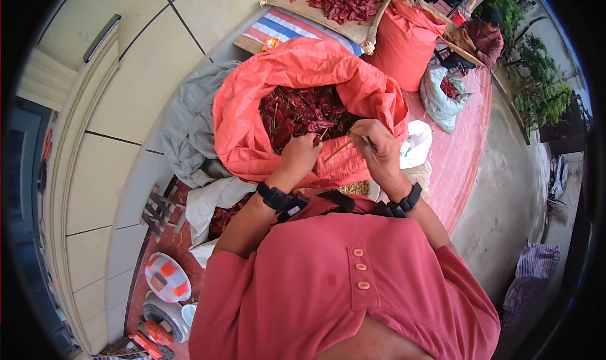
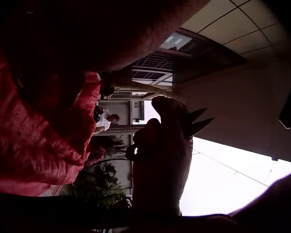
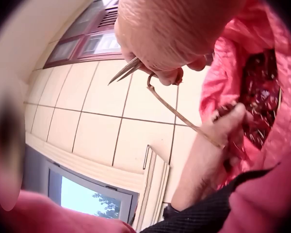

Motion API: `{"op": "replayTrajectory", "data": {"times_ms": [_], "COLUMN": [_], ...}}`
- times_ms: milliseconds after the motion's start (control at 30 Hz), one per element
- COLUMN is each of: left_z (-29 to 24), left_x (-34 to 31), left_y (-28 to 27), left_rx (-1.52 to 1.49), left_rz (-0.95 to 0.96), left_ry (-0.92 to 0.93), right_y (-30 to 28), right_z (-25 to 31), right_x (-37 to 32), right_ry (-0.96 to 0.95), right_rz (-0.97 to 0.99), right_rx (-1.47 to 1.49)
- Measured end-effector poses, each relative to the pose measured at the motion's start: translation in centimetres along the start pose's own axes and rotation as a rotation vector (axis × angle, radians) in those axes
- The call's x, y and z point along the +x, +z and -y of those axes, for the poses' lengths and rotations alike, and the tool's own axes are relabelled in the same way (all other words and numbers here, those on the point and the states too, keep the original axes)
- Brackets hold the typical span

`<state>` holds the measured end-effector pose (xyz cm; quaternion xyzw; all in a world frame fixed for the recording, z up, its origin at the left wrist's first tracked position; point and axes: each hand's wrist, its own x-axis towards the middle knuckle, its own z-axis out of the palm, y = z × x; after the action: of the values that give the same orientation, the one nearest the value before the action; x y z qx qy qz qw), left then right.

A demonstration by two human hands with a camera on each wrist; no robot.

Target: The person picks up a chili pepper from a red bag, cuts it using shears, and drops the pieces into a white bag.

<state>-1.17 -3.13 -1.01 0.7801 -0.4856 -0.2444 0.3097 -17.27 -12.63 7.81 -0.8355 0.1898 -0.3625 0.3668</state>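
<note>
A red woven sack point(image 1: 252, 88) stands with its mouth rolled back, full of dark red dried chilies point(image 1: 297, 107). Over its near rim my left hand point(image 1: 300, 160) pinches a dried chili point(image 3: 225, 110), its fingers curled. To its right, my right hand point(image 1: 379, 151) grips small scissors, whose pointed blades point(image 3: 125, 72) stick out of the fist in the right wrist view. A thin brown stem point(image 3: 177, 112) hangs from the right fingertips, its lower end passing in front of the left wrist. The left wrist view is dark; the right hand point(image 2: 160, 155) shows there as a silhouette with the blades.
Beyond the sack lie a striped sheet point(image 1: 287, 28) and a tray of chilies point(image 1: 344, 3). A full red sack point(image 1: 404, 50) and a pale bag point(image 1: 442, 101) stand at the upper right, near a seated person point(image 1: 486, 38). A basin point(image 1: 167, 278) sits at lower left.
</note>
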Motion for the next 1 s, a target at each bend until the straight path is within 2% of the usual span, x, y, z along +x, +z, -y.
{"op": "replayTrajectory", "data": {"times_ms": [33,67,133,200,300,333,400,500,533,600,667,700,800,867,933,1000], "left_z": [0.4,1.0,2.5,4.3,6.4,7.5,9.9,16.9,16.6,20.3,25.2,26.6,28.5,30.1,27.6,26.8], "left_x": [-0.2,-0.9,-2.8,-3.8,-7.0,-8.3,-11.0,-15.4,-16.2,-18.3,-20.1,-20.5,-21.1,-21.8,-21.9,-21.1], "left_y": [-0.3,-0.7,-1.3,-2.7,-4.9,-5.6,-6.7,-3.5,-3.5,-1.3,1.4,2.2,3.4,4.4,4.4,4.0], "left_rx": [-0.055,-0.11,-0.311,-0.594,-0.675,-0.598,-0.445,-0.047,-0.184,-0.09,0.129,0.129,0.196,0.159,0.444,0.391], "left_rz": [-0.01,-0.01,0.019,0.035,-0.155,-0.107,-0.01,-0.028,0.036,-0.024,-0.079,-0.097,-0.087,-0.083,-0.113,-0.054], "left_ry": [-0.004,-0.007,-0.075,-0.174,-0.13,-0.192,-0.323,-0.298,-0.533,-0.588,-0.517,-0.535,-0.602,-0.676,-0.677,-0.705], "right_y": [-1.3,-2.4,-4.2,-5.4,-6.4,-6.7,-6.7,-6.6,-6.3,-5.7,-5.5,-5.3,-5.8,-5.8,-6.1,-6.3], "right_z": [0.7,0.7,0.7,-0.8,-3.7,-4.7,-8.9,-13.9,-15.3,-17.2,-18.5,-18.9,-21.6,-21.2,-21.6,-21.3], "right_x": [0.4,0.4,-0.5,-2.2,-6.6,-8.0,-12.5,-17.6,-18.8,-20.6,-21.8,-22.7,-25.4,-25.6,-26.5,-26.6], "right_ry": [-0.055,-0.031,0.182,0.117,0.425,0.53,0.524,0.585,0.615,0.612,0.818,0.743,0.796,0.89,0.847,0.858], "right_rz": [-0.003,-0.01,0.029,-0.032,-0.012,0.008,-0.04,-0.029,-0.007,0.065,0.154,0.131,0.272,0.284,0.3,0.278], "right_rx": [-0.064,-0.009,-0.025,-0.167,-0.22,-0.253,-0.347,-0.5,-0.549,-0.667,-0.617,-0.619,-0.642,-0.606,-0.58,-0.575]}}
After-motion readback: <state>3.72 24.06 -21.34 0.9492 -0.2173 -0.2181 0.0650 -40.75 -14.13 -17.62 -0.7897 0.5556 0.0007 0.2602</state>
